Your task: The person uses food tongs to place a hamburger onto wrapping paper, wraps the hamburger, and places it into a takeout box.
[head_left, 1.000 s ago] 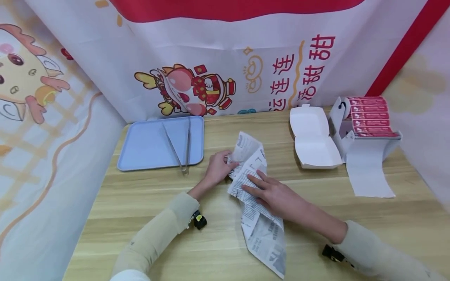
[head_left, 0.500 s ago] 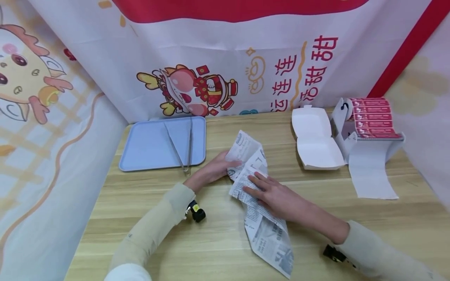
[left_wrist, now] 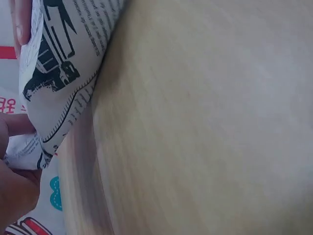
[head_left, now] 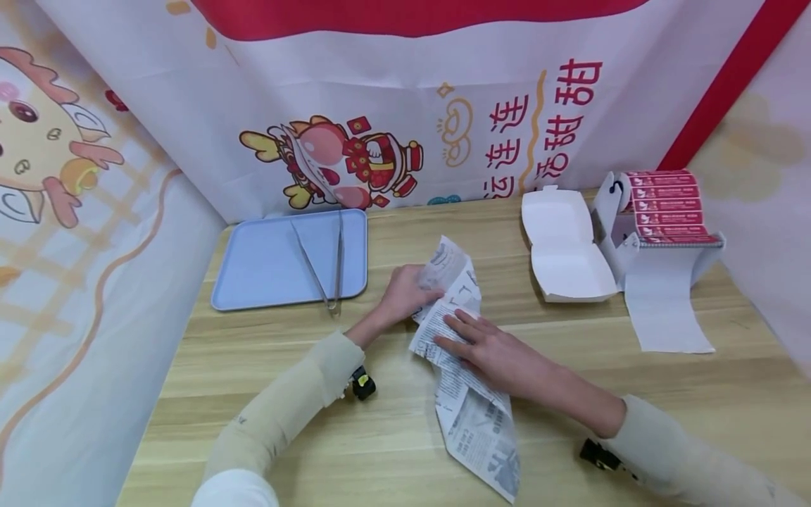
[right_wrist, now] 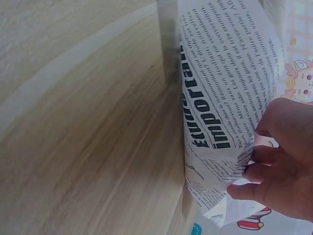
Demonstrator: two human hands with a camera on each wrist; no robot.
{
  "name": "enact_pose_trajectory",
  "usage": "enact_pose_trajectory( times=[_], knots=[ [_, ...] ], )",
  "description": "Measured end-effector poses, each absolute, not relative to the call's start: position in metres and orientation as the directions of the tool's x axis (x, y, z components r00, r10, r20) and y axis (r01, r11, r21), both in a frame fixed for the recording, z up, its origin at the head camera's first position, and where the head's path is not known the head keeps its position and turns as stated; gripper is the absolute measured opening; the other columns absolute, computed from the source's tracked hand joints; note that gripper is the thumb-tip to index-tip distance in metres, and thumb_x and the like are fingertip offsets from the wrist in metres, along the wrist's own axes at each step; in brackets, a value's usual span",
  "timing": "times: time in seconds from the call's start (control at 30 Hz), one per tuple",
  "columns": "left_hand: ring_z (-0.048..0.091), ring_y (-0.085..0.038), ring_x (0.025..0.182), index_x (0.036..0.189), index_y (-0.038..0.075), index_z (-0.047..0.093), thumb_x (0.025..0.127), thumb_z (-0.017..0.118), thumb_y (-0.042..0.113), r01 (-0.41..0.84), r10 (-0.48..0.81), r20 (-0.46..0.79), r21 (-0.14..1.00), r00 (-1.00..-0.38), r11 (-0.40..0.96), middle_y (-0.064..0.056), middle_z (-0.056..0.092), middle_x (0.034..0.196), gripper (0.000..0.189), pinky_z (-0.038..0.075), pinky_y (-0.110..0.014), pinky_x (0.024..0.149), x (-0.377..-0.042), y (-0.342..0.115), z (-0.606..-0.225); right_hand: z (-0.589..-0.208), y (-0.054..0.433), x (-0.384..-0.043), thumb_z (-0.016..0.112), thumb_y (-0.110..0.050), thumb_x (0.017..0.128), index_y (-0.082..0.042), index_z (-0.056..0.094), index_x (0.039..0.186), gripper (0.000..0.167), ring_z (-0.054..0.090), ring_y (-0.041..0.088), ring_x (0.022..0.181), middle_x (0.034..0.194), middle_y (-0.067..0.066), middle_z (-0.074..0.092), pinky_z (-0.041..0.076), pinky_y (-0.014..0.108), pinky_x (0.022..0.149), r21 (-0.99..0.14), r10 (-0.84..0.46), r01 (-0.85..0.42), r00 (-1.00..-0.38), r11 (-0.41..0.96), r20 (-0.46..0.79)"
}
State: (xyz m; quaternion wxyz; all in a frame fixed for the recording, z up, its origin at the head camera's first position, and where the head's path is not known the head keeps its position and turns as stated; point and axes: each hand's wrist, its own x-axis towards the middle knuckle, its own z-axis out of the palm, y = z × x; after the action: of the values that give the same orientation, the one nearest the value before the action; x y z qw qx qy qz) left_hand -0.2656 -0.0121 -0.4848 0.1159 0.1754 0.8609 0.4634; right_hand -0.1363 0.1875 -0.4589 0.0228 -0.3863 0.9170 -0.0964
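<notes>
A sheet of newsprint-patterned wrapping paper (head_left: 459, 377) lies folded across the middle of the wooden table, its pointed ends at top and bottom. My left hand (head_left: 402, 292) holds its upper left edge, the thumb on top; the other fingertips are partly hidden. In the left wrist view that hand (left_wrist: 17, 181) pinches a folded end of the paper (left_wrist: 73, 63). With fingers spread and nearly straight, my right hand (head_left: 500, 355) presses on the middle folds. The right wrist view shows its fingertips (right_wrist: 239, 190) touching the paper (right_wrist: 225, 83). Whether anything lies inside cannot be seen.
At the back left, metal tongs (head_left: 338, 264) rest on a blue tray (head_left: 253, 271). An open white takeout box (head_left: 567, 257) stands at the back right, beside a label dispenser (head_left: 624, 260) with a red-printed label roll (head_left: 668, 204). A printed curtain (head_left: 380, 70) hangs behind the table.
My left hand shifts its grip along the upper left edge of the paper, drawing back, then coming over it again. The right hand stays pressed on the folds.
</notes>
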Motion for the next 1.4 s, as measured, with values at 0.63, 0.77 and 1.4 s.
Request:
enact_pose_trajectory(
  times=[0.63,0.77,1.4],
  knots=[
    [0.059,-0.014,0.074,0.103,0.01,0.069,0.096,0.067,0.034,0.395,0.618,-0.074,0.708,-0.783,0.585,-0.004,0.07,0.089,0.025,0.05,-0.024,0.065,-0.296,-0.004,-0.453,-0.463,0.188,-0.129,0.064,-0.017,0.097,-0.018,0.053,0.145,0.049,0.038,0.042,0.144,0.154,0.02,0.043,0.041,0.057,0.111,-0.161,-0.727,-0.723,-0.685,0.671,0.049],
    [0.055,-0.013,0.073,0.107,0.009,0.069,0.097,0.066,0.027,0.538,0.704,0.004,0.649,-0.71,0.538,-0.003,0.07,0.089,0.021,0.043,-0.024,0.064,-0.287,-0.009,-0.44,-0.463,0.187,-0.131,0.063,-0.018,0.098,-0.019,0.052,0.147,0.05,0.036,0.04,0.146,0.156,0.019,0.041,0.04,0.056,0.113,-0.156,-0.72,-0.717,-0.692,0.679,0.048],
    [0.066,-0.022,0.114,0.144,0.01,0.048,0.092,0.072,0.024,0.585,0.728,-0.107,0.522,-0.677,0.62,-0.01,0.066,0.132,0.059,0.054,-0.037,0.099,-0.259,-0.041,-0.45,-0.46,0.186,-0.135,0.059,-0.019,0.1,-0.021,0.048,0.149,0.05,0.031,0.039,0.149,0.159,0.018,0.037,0.037,0.057,0.114,-0.185,-0.712,-0.701,-0.702,0.689,0.009]
  ],
)
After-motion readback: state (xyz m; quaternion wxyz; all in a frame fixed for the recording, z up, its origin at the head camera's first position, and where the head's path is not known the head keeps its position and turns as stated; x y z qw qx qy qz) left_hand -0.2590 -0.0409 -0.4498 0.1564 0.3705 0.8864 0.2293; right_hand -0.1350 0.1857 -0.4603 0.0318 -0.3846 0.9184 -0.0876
